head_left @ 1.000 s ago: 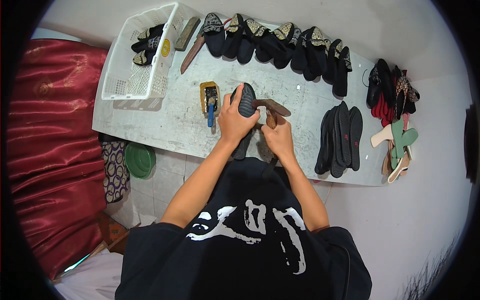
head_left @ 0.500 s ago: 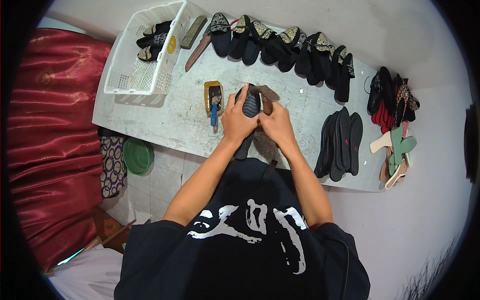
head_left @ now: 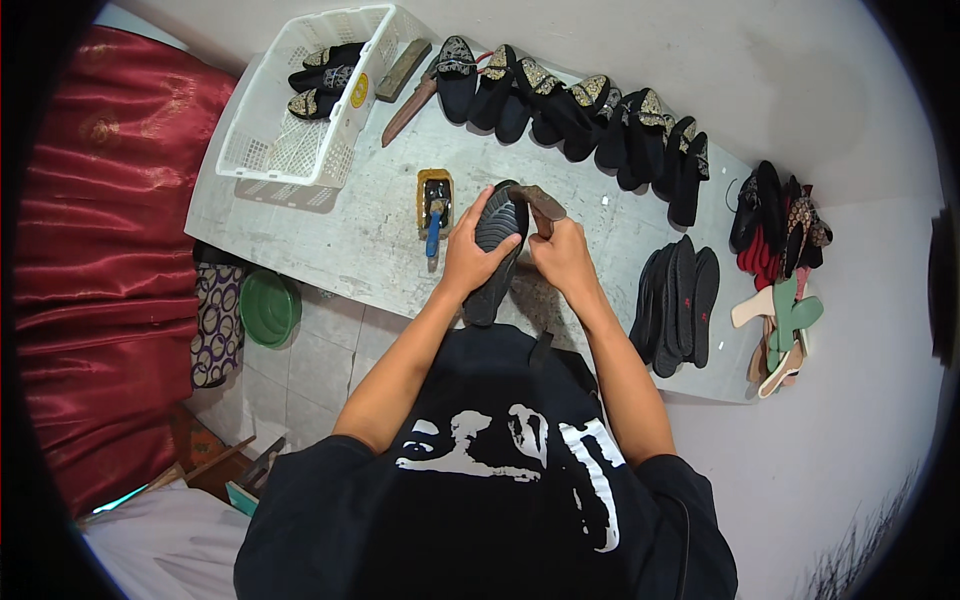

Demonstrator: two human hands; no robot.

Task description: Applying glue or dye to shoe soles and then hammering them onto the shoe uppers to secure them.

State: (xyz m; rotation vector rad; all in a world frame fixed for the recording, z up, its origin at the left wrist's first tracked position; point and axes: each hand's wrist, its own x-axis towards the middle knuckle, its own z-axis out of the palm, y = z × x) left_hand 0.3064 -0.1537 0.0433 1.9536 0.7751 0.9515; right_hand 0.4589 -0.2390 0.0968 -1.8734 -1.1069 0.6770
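Observation:
In the middle of the table, a black shoe (head_left: pixel 497 222) is held with its ridged sole facing up. My left hand (head_left: pixel 472 258) wraps round its left side, thumb lying across the sole. My right hand (head_left: pixel 562 260) is closed round the short handle of a hammer (head_left: pixel 540 203). The hammer's brown head lies over the right edge of the shoe near its far end. Left of my hands sits a yellowish tub (head_left: pixel 422 205) of dark paste, and a blue-handled brush (head_left: pixel 433 238) rests in it.
Black slippers with patterned uppers (head_left: pixel 570 105) line the table's far edge. A white basket (head_left: pixel 235 150) holding several shoes stands far left, beside a wooden-handled knife (head_left: pixel 410 112) and a grey block (head_left: pixel 403 70). Black soles (head_left: pixel 680 305) are stacked at right, near green and beige pieces (head_left: pixel 785 315).
The hammer head and my right hand have shifted slightly lower and nearer. My left thumb now lies over the sole, showing more of it. The whole view has tilted a little.

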